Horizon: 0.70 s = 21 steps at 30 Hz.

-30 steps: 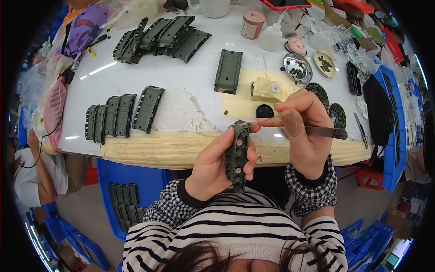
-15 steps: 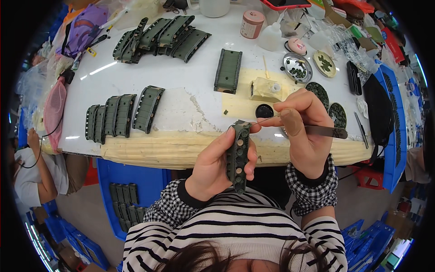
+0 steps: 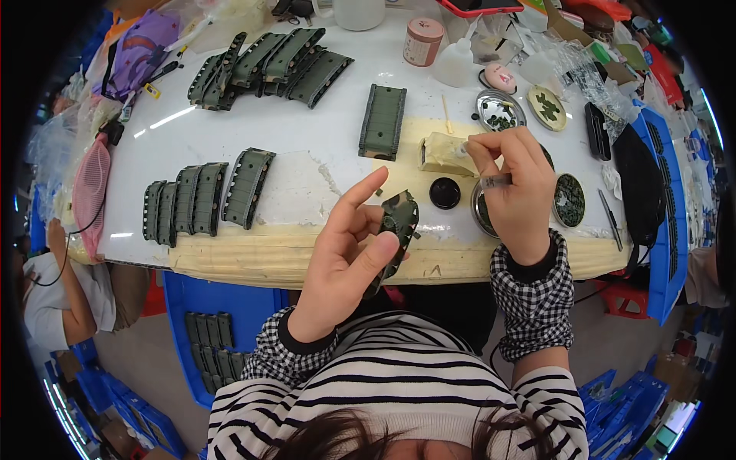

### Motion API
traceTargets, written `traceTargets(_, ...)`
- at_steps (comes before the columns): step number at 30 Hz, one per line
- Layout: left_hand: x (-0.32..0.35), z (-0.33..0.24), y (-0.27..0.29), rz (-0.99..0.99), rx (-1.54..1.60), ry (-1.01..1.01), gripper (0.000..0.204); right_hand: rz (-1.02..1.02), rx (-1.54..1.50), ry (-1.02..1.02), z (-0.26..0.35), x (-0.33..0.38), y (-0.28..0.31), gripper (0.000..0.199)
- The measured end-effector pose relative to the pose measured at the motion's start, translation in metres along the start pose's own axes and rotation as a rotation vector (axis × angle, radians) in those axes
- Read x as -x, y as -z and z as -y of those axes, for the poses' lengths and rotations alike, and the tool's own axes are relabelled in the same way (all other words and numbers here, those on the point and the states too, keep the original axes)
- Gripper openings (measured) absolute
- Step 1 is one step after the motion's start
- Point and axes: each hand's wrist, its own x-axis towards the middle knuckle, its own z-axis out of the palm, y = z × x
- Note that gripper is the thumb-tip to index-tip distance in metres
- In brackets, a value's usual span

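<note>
- The left hand [image 3: 349, 257] holds a long camouflage plastic part [image 3: 395, 234] in front of the body, just at the near edge of the white table [image 3: 307, 146].
- The part lies along the fingers of this hand; the thumb presses on its lower half from the front, and the other fingers are behind it. The index finger is stretched out straight and points up over the table, it does not touch the part.
- The upper end of the part sticks out above the thumb and is free; the lower end is hidden behind the thumb and palm.
- The right hand [image 3: 517, 192] is higher and to the right, well apart from the part. Its fingers are pressed together around a thin metal tool [image 3: 494, 182], which lies across the hand.
- The fingertips of the right hand are just beside a small beige block [image 3: 443, 153] on the table; I cannot tell if they touch it.
- Near the right hand there are round dishes with small dark pieces [image 3: 571, 201] and a black round cap [image 3: 445, 192].
- Farther on the table lie one green flat part [image 3: 382, 121], a row of green parts on the left [image 3: 199, 199], and another pile at the far side [image 3: 268, 65].
</note>
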Motion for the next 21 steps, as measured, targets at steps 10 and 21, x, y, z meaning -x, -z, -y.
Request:
traceTargets(10,0.001,-0.001,-0.003,-0.072,-0.356,-0.058,0.061,0.155,-0.731,-0.133,0.037,0.018,0.011,0.010)
traceTargets(21,0.002,0.000,-0.002,-0.070,-0.395,-0.096,0.062,0.246,-0.807,-0.165,0.040,0.020,0.004,0.011)
